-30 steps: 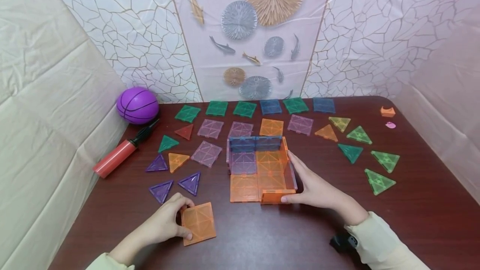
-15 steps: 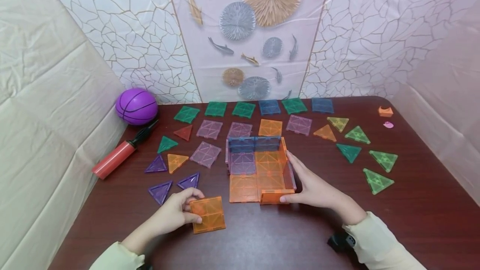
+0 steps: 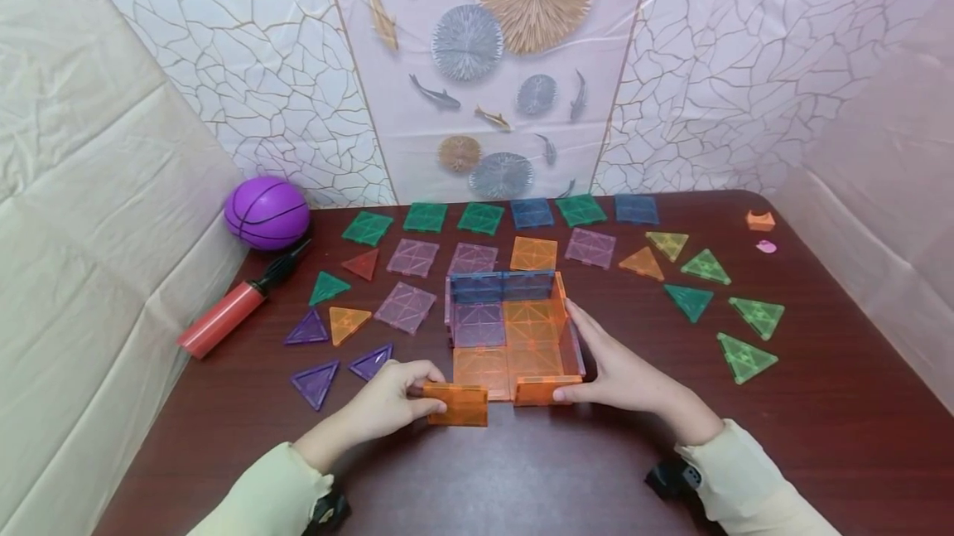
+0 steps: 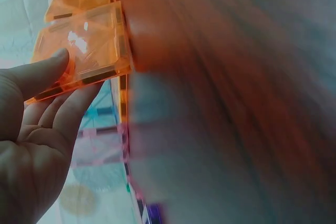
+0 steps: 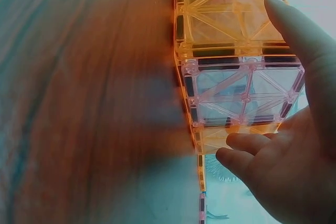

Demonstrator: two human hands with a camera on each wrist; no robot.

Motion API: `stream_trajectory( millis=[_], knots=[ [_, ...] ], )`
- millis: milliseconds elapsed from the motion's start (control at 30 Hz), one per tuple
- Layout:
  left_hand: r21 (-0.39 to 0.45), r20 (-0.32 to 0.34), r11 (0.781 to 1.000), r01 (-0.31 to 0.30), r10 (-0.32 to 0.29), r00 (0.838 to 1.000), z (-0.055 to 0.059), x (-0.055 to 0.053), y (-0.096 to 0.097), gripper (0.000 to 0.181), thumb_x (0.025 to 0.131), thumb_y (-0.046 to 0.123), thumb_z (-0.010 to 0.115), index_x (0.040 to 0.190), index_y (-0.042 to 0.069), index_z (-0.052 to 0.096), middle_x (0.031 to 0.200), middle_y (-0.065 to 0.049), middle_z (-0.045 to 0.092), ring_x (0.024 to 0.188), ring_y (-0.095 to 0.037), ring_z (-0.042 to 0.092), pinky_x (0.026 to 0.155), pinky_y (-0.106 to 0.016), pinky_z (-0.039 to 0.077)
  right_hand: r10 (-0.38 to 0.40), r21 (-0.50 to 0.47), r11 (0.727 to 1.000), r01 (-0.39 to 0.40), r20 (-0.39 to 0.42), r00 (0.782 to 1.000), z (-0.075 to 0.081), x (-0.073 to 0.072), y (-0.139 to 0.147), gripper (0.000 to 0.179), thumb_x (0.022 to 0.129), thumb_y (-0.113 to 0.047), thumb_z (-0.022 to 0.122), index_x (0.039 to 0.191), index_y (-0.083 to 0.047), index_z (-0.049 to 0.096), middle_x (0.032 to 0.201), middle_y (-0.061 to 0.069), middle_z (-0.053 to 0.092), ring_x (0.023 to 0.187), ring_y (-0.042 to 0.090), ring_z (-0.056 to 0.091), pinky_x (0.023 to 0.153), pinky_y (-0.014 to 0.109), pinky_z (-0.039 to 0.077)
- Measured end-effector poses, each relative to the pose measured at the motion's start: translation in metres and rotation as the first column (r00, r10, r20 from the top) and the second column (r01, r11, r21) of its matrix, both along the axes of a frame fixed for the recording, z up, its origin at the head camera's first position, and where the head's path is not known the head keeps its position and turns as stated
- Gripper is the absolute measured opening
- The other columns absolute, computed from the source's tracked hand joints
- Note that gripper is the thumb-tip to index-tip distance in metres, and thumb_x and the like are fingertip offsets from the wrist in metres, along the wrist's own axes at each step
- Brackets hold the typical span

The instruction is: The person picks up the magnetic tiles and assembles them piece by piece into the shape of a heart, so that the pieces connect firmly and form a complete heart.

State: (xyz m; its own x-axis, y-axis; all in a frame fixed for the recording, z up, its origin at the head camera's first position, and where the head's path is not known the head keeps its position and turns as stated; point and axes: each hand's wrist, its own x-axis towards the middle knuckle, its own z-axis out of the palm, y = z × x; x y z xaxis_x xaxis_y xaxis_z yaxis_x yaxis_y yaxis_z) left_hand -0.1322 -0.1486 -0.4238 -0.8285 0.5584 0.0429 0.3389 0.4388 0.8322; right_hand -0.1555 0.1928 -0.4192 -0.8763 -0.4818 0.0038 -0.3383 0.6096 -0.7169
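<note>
My left hand [image 3: 387,400] pinches an orange square magnetic tile [image 3: 464,406] between thumb and fingers, held upright at the front left of a box of see-through tiles [image 3: 488,287]. In the left wrist view the held tile [image 4: 86,43] overlaps the box's orange front tile [image 4: 84,1]. The box has an orange and purple floor, blue back walls, and orange and purple side walls. At its right side is my right hand [image 3: 619,370], thumb on the orange front tile [image 3: 538,391], extended fingers along the side wall. The purple side tile [image 5: 244,93] shows between thumb and fingers.
Green, blue, purple and orange square tiles [image 3: 532,253] lie behind the box. Triangle tiles lie left [image 3: 315,384] and right [image 3: 748,358]. A purple ball [image 3: 267,213] and a red hand pump [image 3: 224,321] are at the left; small orange [image 3: 760,221] and pink pieces lie far right.
My left hand has brought the orange tile right and forward to the box's front, turning it from nearly flat to upright. The right hand stays at the box.
</note>
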Motion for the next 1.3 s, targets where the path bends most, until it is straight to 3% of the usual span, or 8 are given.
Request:
stream_trajectory(
  millis=[267,467,700,800,900,1000,1167,1300],
  knots=[
    [0.016,-0.153,0.999,0.044,-0.041,0.987,-0.003,-0.005,0.02,0.015,0.082,0.007,0.076,0.089,0.009,0.063,0.068,0.0,0.065,0.052,0.003,0.037,0.046,-0.016,0.036,-0.004,-0.012,1.0,0.004,0.005,1.0,-0.001,0.0,0.0,0.123,0.071,-0.047,0.082,0.156,-0.013,0.0,0.161,0.013,0.006,0.145,0.033,0.015,0.11,0.058,0.026],
    [-0.005,-0.225,0.999,0.037,-0.037,0.974,0.0,-0.007,0.028,0.015,0.081,0.007,0.076,0.088,0.008,0.063,0.069,0.0,0.065,0.056,0.001,0.037,0.049,-0.017,0.037,-0.006,-0.027,1.0,0.006,-0.004,1.0,0.0,-0.001,-0.001,0.123,0.071,-0.045,0.083,0.156,-0.012,0.0,0.16,0.015,0.008,0.144,0.035,0.017,0.108,0.06,0.028],
    [0.001,-0.223,0.999,0.04,-0.039,0.974,0.0,-0.008,0.03,0.016,0.081,0.006,0.077,0.089,0.008,0.064,0.076,-0.003,0.069,0.059,0.0,0.042,0.053,-0.017,0.042,-0.015,-0.019,1.0,0.015,0.008,1.0,-0.002,-0.001,-0.001,0.122,0.072,-0.046,0.082,0.156,-0.012,0.0,0.16,0.016,0.008,0.144,0.036,0.018,0.108,0.06,0.028],
    [0.006,-0.214,0.998,0.057,-0.055,0.975,-0.001,-0.009,0.029,0.016,0.081,0.007,0.077,0.092,0.008,0.065,0.083,-0.004,0.071,0.066,-0.001,0.053,0.06,-0.018,0.049,-0.02,-0.02,1.0,0.021,0.014,1.0,-0.001,-0.001,-0.001,0.122,0.072,-0.046,0.082,0.156,-0.014,0.0,0.161,0.014,0.008,0.144,0.035,0.017,0.109,0.06,0.028],
    [0.02,-0.159,0.997,0.069,-0.065,0.985,0.001,-0.011,0.026,0.018,0.082,0.011,0.077,0.097,0.009,0.067,0.094,-0.004,0.072,0.084,-0.008,0.066,0.072,-0.021,0.054,-0.019,-0.023,1.0,0.02,0.017,1.0,-0.001,-0.001,-0.001,0.122,0.071,-0.046,0.083,0.156,-0.014,0.0,0.161,0.013,0.008,0.144,0.034,0.017,0.109,0.059,0.028],
    [0.063,-0.093,0.996,0.07,-0.064,0.994,0.008,-0.013,0.021,0.023,0.084,0.018,0.076,0.102,0.006,0.068,0.1,-0.006,0.072,0.097,-0.016,0.068,0.08,-0.025,0.055,-0.017,-0.025,1.0,0.018,0.02,1.0,-0.001,-0.001,-0.001,0.122,0.072,-0.046,0.082,0.156,-0.015,0.0,0.161,0.013,0.007,0.144,0.035,0.017,0.108,0.06,0.028],
    [0.127,-0.091,0.992,0.001,0.01,0.996,0.019,-0.024,0.007,0.028,0.086,0.02,0.074,0.107,0.002,0.068,0.099,-0.008,0.072,0.092,-0.013,0.068,0.08,-0.028,0.054,-0.015,-0.031,0.999,0.015,0.015,1.0,-0.002,0.0,0.0,0.122,0.072,-0.045,0.083,0.156,-0.014,0.0,0.161,0.014,0.007,0.144,0.035,0.018,0.108,0.06,0.028],
    [0.129,-0.121,0.981,-0.146,0.161,0.979,0.026,-0.037,-0.004,0.026,0.087,0.021,0.073,0.108,0.005,0.069,0.099,-0.004,0.072,0.088,-0.013,0.067,0.076,-0.029,0.055,-0.017,-0.036,0.999,0.018,0.019,1.0,-0.003,-0.001,-0.001,0.122,0.072,-0.046,0.083,0.156,-0.014,0.0,0.16,0.014,0.008,0.143,0.035,0.018,0.108,0.06,0.028]
  ],
)
